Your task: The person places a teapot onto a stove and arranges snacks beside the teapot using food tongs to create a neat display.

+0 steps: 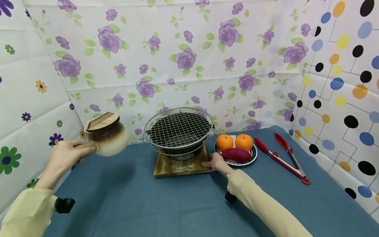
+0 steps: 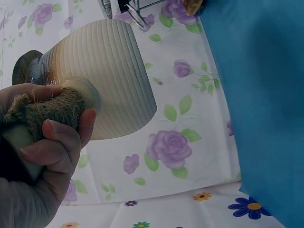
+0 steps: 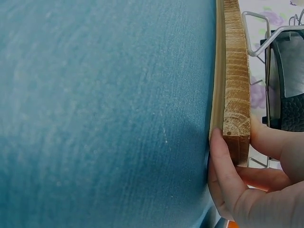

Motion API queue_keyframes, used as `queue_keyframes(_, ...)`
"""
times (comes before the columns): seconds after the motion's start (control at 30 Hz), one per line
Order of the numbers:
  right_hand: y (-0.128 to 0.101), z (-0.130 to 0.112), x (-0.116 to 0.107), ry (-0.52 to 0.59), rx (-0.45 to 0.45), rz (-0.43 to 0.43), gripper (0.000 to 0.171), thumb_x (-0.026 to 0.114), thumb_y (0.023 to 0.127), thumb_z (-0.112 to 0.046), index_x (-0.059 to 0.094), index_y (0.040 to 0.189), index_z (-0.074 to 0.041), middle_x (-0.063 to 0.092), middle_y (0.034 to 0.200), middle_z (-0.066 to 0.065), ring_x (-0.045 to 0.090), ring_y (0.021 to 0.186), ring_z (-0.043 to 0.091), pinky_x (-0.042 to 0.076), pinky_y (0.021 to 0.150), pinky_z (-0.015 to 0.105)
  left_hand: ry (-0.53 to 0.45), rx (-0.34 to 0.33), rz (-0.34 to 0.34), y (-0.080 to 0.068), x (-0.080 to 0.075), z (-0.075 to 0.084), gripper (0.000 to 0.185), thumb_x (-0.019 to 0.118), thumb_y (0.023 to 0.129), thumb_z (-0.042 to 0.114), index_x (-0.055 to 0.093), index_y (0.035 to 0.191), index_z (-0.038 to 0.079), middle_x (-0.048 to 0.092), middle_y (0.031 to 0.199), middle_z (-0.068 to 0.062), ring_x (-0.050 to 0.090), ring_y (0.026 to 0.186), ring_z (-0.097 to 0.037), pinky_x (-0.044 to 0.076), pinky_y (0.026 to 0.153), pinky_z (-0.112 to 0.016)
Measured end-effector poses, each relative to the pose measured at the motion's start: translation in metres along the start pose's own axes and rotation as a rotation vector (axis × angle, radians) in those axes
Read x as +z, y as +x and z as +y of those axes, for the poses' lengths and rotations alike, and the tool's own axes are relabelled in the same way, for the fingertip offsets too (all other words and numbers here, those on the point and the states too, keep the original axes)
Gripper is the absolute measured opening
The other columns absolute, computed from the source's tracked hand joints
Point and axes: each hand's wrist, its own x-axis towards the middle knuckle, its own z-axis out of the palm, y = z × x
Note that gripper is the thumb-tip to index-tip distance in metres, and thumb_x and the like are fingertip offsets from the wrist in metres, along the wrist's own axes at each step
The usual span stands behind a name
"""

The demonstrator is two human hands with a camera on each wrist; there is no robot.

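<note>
On the left, my left hand (image 1: 65,157) holds a brown-and-cream ceramic pot (image 1: 112,141) up above the cloth by its side handle. A two-toned wooden lid (image 1: 102,121) covers the pot. Closer up, the left wrist view shows fingers and thumb around the twine-wrapped handle (image 2: 54,109) and the pot's ribbed pale wall. My right hand (image 1: 218,163) grips the right front corner of a wooden board (image 1: 167,171), thumb on top and fingers at the underside in the right wrist view. On this board stands a round black grill stove (image 1: 182,152) topped with a wire grate (image 1: 177,130).
Right of the stove, a plate (image 1: 255,157) bears two oranges (image 1: 224,142) and a purple sweet potato (image 1: 236,155). Red-tipped tongs (image 1: 285,164) lie farther right. A blue cloth (image 1: 165,204) covers the table, and patterned sheets (image 1: 183,39) enclose the back and sides.
</note>
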Motion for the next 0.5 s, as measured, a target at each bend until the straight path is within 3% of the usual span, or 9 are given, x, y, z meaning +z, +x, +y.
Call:
queue_keyframes(0.23,0.000,0.000,-0.001,-0.001,0.005,0.002,0.033,0.070,0.080,-0.007,0.059,0.106,0.010,0.061,0.085,0.015,0.062,0.065,0.023,0.054,0.055,0.031,-0.023,0.013,-0.004,0.012,-0.001,0.012,0.045,0.062,0.084,0.041,0.066,0.096,-0.002,0.053,0.052,-0.008,0.048,0.043,-0.021,0.041,0.036,-0.032)
queue_keyframes(0.5,-0.001,0.000,0.000,0.012,0.005,0.006,0.032,0.069,0.080,-0.006,0.060,0.105,0.011,0.061,0.080,0.013,0.062,0.062,0.023,0.054,0.055,0.031,-0.037,0.024,-0.002,0.019,0.003,0.025,0.041,0.063,0.083,0.041,0.065,0.091,0.001,0.050,0.051,-0.005,0.044,0.041,-0.019,0.035,0.032,-0.032)
